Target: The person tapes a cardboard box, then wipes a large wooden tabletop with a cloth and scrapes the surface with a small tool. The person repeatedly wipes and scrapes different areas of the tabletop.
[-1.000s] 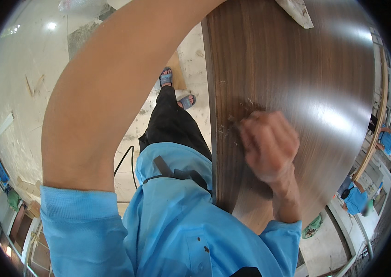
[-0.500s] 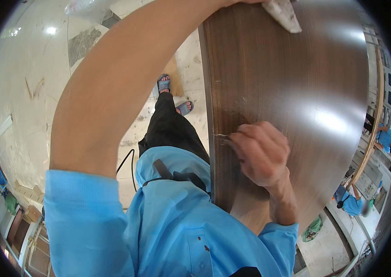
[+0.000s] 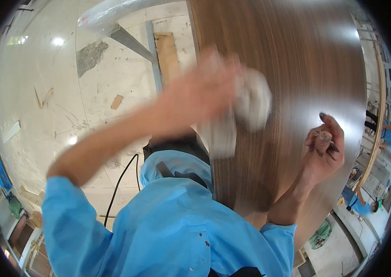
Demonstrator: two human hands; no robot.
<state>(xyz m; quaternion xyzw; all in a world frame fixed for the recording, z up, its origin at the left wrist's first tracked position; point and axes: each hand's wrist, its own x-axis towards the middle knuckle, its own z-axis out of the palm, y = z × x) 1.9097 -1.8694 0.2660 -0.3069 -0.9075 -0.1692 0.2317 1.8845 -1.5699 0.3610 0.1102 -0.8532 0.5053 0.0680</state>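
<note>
A brown wood-grain panel (image 3: 287,60) with a glossy top stretches away on my right side. Over its left edge, my left hand (image 3: 209,90) is smeared by motion, with a whitish cloth (image 3: 254,99) in its grasp. Part of the cloth hangs down by the panel's edge. Farther right, my right hand (image 3: 327,145) is above the panel, turned palm up. Its fingers are curled in and dark stains show on the fingertips. Whatever lies between those fingers is too small to make out.
Pale floor tiles (image 3: 24,120) lie to the left, with a cardboard strip (image 3: 167,53) and a metal leg (image 3: 133,42) near a plastic-wrapped roll (image 3: 112,14). A black cable (image 3: 119,187) runs beside me. Co-workers in blue (image 3: 359,203) are at the far right, past a wooden rail (image 3: 380,115).
My left hand has come back from the panel's far end toward me, bringing the cloth. My right hand has left the panel's left edge, moved right and turned palm up.
</note>
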